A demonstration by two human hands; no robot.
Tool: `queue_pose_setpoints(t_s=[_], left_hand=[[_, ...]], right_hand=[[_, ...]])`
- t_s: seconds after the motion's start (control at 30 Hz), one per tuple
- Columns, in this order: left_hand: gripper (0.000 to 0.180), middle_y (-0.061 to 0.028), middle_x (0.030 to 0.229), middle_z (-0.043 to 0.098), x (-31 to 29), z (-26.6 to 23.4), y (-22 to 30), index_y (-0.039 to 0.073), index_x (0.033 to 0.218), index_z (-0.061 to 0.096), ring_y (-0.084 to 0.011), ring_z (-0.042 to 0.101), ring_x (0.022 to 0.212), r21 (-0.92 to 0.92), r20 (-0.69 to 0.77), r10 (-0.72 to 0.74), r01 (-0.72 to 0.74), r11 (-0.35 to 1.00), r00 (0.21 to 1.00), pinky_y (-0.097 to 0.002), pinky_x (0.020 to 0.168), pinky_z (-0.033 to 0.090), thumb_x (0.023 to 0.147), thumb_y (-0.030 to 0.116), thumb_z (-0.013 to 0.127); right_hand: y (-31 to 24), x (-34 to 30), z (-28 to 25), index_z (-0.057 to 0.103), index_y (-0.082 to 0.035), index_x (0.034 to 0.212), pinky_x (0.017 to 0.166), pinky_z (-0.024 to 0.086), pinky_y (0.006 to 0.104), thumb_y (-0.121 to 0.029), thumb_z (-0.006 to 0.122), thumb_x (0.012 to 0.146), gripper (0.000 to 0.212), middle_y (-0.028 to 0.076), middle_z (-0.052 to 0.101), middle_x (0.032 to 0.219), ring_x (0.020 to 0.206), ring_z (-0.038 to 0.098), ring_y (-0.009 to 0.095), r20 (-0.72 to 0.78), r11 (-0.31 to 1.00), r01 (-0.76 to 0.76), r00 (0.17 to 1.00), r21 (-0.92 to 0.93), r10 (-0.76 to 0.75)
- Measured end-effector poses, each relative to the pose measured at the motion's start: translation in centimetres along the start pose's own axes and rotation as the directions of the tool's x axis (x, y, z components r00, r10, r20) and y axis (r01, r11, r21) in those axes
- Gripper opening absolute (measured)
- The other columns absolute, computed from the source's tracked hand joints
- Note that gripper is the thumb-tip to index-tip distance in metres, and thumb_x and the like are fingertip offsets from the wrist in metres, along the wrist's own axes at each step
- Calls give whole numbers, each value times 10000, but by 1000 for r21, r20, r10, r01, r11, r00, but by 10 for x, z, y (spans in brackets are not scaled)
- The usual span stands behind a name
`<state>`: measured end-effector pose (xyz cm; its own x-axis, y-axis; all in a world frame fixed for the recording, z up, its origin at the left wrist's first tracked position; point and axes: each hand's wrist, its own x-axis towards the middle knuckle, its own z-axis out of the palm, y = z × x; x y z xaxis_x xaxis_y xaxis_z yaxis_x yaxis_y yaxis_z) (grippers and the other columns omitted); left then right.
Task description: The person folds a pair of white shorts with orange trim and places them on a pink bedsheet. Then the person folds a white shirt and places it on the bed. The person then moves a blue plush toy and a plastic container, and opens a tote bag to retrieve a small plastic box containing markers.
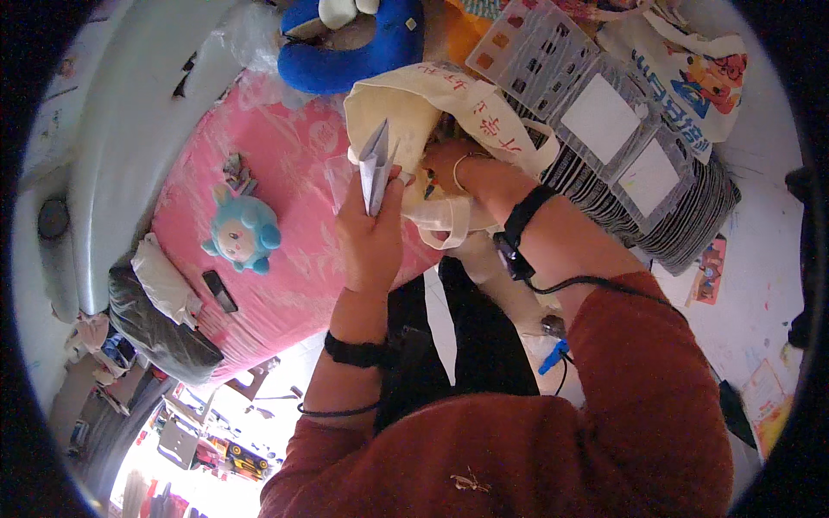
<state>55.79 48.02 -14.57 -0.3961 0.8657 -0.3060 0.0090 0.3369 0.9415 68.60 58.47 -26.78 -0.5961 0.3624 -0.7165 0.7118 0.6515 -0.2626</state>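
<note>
My left hand point(370, 237) is closed around a folded sheet of white-grey paper point(375, 177), which points up from between thumb and fingers. Beside the paper, a bit of clear plastic appears at the same hand. A cream canvas tote bag point(393, 95) with red lettering lies with its mouth toward me, its handles loose. Into that mouth reaches my right hand point(445, 162); its fingers are hidden inside the bag, so what they touch cannot be seen. A thin bracelet circles the right wrist.
A pink-covered bed point(294, 207) spreads at left, with a light-blue plush toy point(240, 229) and a dark phone point(220, 292). A blue neck pillow point(311, 65) lies beyond the bag. At right, clear plastic cases point(544, 52) rest on a striped cushion point(604, 203), near a printed bag point(691, 78).
</note>
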Motion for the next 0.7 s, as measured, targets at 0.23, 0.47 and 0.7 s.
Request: queue_pose_setpoints(t_s=[0.23,0.47,0.7], left_hand=[[245,-116,968,693,-2,-8,-2,-16,1112,616,-150,650,864,87,32,-69,66,994,997,-293,746,497,902,110,607],[142,-96,1004,656,-4,-8,3,-22,1052,585,-185,640,969,-12,74,-123,125,992,990,-301,871,476,923,31,556],[129,-103,992,670,-13,-7,3,-17,1034,596,-167,620,956,-36,85,-116,120,992,990,-296,876,465,920,24,553]], right_hand=[[7,-18,-16,526,-179,1348,1093,306,455,-353,589,866,516,85,485,1406,1292,446,302,171,984,-169,969,-61,177],[-10,2,-13,536,-161,1318,1057,336,446,-361,565,887,476,103,527,1341,1236,482,308,85,990,-144,986,-14,144],[-27,35,17,543,-145,1296,1013,371,442,-346,556,896,447,111,553,1294,1182,513,308,-1,976,-182,983,117,183]])
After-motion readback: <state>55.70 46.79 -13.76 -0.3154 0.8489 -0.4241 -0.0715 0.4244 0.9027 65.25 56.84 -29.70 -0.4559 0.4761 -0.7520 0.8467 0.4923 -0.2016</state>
